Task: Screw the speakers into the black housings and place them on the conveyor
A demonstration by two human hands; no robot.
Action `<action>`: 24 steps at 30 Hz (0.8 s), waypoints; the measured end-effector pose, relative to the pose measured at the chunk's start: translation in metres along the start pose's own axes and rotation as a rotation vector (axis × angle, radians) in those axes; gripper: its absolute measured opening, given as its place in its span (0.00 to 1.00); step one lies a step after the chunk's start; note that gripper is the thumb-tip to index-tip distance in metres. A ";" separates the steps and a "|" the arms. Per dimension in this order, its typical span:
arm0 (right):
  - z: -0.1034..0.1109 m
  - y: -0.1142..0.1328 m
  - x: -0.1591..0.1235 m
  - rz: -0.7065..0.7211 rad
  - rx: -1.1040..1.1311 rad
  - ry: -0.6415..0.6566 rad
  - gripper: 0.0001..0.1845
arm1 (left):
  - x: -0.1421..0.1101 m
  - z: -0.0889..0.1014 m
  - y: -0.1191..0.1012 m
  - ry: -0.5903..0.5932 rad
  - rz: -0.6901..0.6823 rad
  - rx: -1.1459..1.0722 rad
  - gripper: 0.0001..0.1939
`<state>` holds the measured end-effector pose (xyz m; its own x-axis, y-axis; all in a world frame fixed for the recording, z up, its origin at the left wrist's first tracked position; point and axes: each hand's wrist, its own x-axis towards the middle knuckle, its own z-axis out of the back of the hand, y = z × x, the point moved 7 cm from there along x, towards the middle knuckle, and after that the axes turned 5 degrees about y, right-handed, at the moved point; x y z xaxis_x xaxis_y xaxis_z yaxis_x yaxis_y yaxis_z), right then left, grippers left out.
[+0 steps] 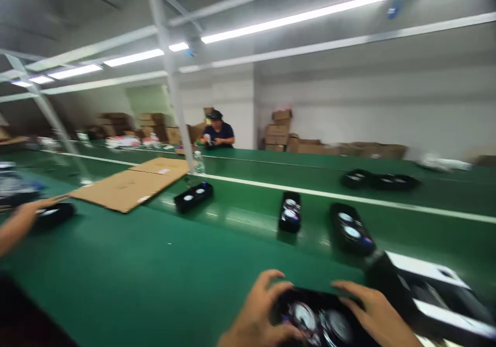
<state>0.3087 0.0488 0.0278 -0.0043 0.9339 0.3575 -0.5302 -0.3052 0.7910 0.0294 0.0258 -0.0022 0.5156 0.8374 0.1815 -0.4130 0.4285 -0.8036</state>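
My left hand (258, 313) grips the left end of a black oblong housing (321, 318) with two round, silvery faces like speaker cones or dials. Its thumb lies over the near edge and its fingers curl over the far edge. At the other end, my right hand (374, 311) is curled around the same housing. The lower part of the housing runs out of the picture. Motion blur hides what exactly the round faces are. Just right of my right hand lies a white and black box-like piece (434, 285).
Similar black units (290, 211) stand on the green bench strip (240, 213) ahead. Flat cardboard (127, 184) lies to the left beside a post (172, 73) and clear bottle (199, 162). Another person's hand (27, 220) touches a black unit (56, 214). A person (219, 132) sits across the bench.
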 end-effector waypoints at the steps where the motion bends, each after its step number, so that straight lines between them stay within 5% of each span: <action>1: 0.004 0.000 -0.011 -0.009 -0.041 0.115 0.08 | -0.001 0.002 0.008 0.023 0.037 -0.037 0.50; 5: -0.001 0.028 -0.053 0.056 -0.080 0.327 0.11 | -0.008 -0.002 0.030 0.156 0.098 -0.083 0.67; 9: -0.042 0.061 -0.079 0.154 -0.170 0.387 0.28 | -0.007 -0.020 0.025 0.206 0.051 -0.027 0.58; 13: -0.077 0.075 -0.079 0.284 -0.080 0.222 0.17 | -0.004 -0.027 0.011 0.147 -0.031 0.045 0.48; 16: -0.072 0.069 -0.070 0.251 0.011 0.040 0.07 | -0.008 -0.026 0.009 0.122 -0.029 0.072 0.49; 18: -0.060 0.069 -0.064 0.256 -0.001 0.033 0.06 | -0.013 -0.025 0.008 0.115 -0.030 0.084 0.50; 24: -0.048 0.086 -0.070 0.497 -0.441 0.441 0.16 | -0.022 -0.021 -0.004 0.073 -0.077 0.198 0.56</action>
<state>0.2226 -0.0340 0.0473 -0.6145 0.7235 0.3145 -0.6646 -0.6896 0.2877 0.0351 -0.0016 -0.0148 0.6014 0.7758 0.1911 -0.5056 0.5547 -0.6608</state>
